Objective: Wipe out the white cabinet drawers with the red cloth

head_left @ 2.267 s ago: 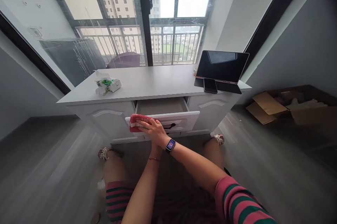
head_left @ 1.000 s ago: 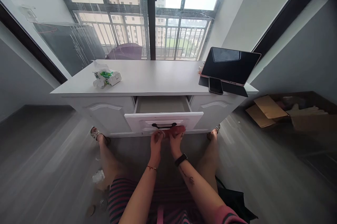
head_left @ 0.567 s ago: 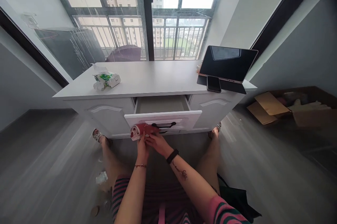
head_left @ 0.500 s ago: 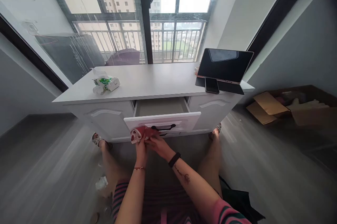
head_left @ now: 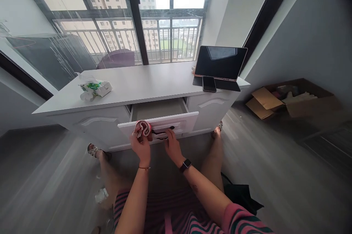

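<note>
While the red-and-white cloth (head_left: 143,128) is sitting rolled up in the left hand (head_left: 140,150), its folds are showing at the left end of the open drawer (head_left: 184,120). Left fingers are clamping it from 6 o'clock. Hands are staying apart: right hand (head_left: 173,149) is lying at 4 o'clock from the cloth, fingertips meeting the dark handle (head_left: 159,132) at 3 o'clock; can't tell if they're closing on it. Drawer is sticking out of the white cabinet (head_left: 143,83). Further out from the cloth: tissue pack (head_left: 99,88) is lying on the cabinet top at 10 o'clock, tablet (head_left: 221,62) is leaning upright at 2, phone (head_left: 209,84) is lying flat just in front of it. Cardboard box (head_left: 308,107) is standing open on the floor at 3.
</note>
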`<state>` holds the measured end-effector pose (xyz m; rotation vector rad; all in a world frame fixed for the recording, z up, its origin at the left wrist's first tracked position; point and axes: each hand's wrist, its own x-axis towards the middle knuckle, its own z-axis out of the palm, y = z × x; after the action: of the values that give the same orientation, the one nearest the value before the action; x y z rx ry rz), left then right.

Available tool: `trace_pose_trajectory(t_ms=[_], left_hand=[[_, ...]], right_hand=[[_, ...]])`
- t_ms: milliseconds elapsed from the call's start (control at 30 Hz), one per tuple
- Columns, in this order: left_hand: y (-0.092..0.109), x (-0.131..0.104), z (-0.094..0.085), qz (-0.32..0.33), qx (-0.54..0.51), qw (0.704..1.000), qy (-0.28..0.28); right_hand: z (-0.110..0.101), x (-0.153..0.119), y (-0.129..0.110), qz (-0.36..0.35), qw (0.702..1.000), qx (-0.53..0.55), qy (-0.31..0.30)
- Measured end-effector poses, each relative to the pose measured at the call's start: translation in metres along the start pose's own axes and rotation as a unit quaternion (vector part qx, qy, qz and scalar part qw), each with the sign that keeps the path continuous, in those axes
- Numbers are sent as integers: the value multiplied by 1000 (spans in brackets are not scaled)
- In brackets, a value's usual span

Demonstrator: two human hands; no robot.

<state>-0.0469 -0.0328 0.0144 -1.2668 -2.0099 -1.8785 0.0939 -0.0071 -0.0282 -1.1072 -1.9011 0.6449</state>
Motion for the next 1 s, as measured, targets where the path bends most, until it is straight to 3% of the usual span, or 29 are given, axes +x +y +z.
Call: trace_pose_trajectory(t_ms=[167,267,367,500,633,767,900,1000], left_hand=[[4,-9,26,176,99,974,-100],[14,-13,42,251,121,943,-179],[29,-11,53,298,134,911,-253],[35,-2,55,318,136,893,-287],[19,5,43,301,142,904,-270],[-5,12,26,255,154,933,-200],[-22,19,9,171,154,967,-105],[-28,20,2,101,139,981,-93]], right_hand=[[9,0,2,17,1000,-21,15],[12,2,6,58,996,-71,-23],[11,3,10,70,990,-110,-54],[4,3,9,54,988,-130,-56],[-3,3,5,51,988,-133,-61],[-5,3,3,30,995,-94,-34],[-5,4,0,20,998,-57,-7],[-8,6,-3,43,998,-52,1]])
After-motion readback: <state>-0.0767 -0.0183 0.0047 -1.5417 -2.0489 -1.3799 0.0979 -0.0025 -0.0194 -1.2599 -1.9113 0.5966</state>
